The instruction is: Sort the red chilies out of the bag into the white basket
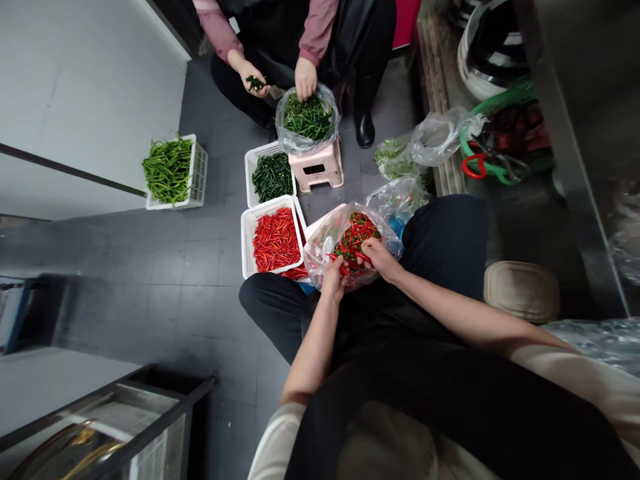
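Note:
A clear plastic bag [320, 248] of red chillies with green stems [361, 230] sits open between my knees. Over its near left side, my left hand [334, 279] is closed round a few red chillies. My right hand [380, 259] is at the bag's right side, thumb and fingers pinched on a red chilli among the others. Just left of the bag stands a white basket [246, 248] filled with red chillies [277, 240] that look stemless. More red chillies [295, 273] show beneath its near edge.
Opposite, a person's hands [306, 79] work at a bag of green chillies [307, 119] on a pink stool [320, 170]. A basket of dark green chillies [273, 177] adjoins mine; long green peppers [169, 170] stand farther left. Right are plastic bags [437, 137] and red-handled scissors [474, 167].

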Tool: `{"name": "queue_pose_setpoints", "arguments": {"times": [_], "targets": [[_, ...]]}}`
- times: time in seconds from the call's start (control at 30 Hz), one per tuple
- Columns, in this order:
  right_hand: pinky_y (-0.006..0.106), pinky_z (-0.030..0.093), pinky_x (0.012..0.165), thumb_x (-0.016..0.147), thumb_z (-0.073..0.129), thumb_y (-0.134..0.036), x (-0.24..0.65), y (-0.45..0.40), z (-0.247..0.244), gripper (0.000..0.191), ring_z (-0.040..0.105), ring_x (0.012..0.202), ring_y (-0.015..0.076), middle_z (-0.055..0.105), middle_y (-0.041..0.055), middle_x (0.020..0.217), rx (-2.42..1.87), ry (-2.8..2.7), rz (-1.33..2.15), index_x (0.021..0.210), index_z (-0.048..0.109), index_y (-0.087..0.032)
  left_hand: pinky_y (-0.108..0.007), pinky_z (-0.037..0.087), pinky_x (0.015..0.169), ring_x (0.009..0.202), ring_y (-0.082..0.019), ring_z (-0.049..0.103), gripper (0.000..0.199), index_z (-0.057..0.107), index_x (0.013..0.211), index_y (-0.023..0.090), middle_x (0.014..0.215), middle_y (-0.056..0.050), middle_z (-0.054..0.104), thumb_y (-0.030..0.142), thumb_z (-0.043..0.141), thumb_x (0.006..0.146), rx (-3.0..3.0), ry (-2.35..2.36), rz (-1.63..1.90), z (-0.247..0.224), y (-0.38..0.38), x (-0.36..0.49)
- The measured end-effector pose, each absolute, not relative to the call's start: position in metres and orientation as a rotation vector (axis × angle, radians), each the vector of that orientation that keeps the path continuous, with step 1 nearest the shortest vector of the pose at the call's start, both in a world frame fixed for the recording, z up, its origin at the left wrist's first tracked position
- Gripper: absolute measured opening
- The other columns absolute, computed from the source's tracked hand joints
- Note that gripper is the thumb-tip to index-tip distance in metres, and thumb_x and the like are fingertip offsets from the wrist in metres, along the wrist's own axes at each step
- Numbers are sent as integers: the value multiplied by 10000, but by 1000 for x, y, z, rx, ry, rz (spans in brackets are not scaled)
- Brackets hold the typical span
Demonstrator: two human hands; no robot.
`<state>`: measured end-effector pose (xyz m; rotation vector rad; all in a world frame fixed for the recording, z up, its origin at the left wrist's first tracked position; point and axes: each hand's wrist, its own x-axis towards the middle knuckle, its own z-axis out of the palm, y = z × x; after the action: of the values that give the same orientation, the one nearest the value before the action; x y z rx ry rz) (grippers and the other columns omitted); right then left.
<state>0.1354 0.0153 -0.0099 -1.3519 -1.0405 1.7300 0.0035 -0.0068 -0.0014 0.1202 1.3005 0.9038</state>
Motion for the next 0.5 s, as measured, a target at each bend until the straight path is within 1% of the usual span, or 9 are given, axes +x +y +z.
{"name": "queue_pose_setpoints", "arguments": {"times": [0.07,0.17,0.27,0.37,0.43,0.5], "targets": [[226,290,408,850,413,-362,132,14,-17,155,402,411,107,489,-51,554,-1501,-1098,1628,796,358,-228,-166,294,427,442,-53,401,283,537,707,152,529,35,476,373,713,681,325,1317,909,-3,-13,9],[256,341,443,847,426,-312,128,12,-27,114,448,431,138,463,-50,520,-1638,-1228,1531,783,375,-234,-177,351,501,512,-73,465,298,548,731,152,565,24,517,380,726,661,487,1237,926,-6,-19,16],[273,396,496,864,400,-327,133,16,-36,109,522,512,157,547,-17,613,-1661,-1247,1621,811,402,-231,-171,329,486,477,-57,427,314,515,746,165,543,54,473,394,713,662,433,1329,1033,-11,-19,12],[283,427,614,791,537,-352,141,29,-44,154,570,676,173,600,16,746,-1812,-1501,1451,820,478,-212,-163,251,427,417,-35,342,291,504,776,173,528,76,431,384,680,681,364,1469,1134,-10,-13,-1],[287,418,665,744,608,-419,138,41,-46,232,575,737,188,611,28,767,-1927,-1741,1318,796,535,-204,-166,213,405,402,-26,315,246,504,766,166,551,66,457,362,639,705,353,1480,1157,-7,-10,-10],[295,408,663,732,598,-553,128,53,-46,359,584,756,213,625,57,775,-2048,-1896,1296,775,572,-197,-166,184,392,389,-16,293,219,495,748,163,574,58,485,338,620,710,315,1461,1138,-2,-8,-17]]}}
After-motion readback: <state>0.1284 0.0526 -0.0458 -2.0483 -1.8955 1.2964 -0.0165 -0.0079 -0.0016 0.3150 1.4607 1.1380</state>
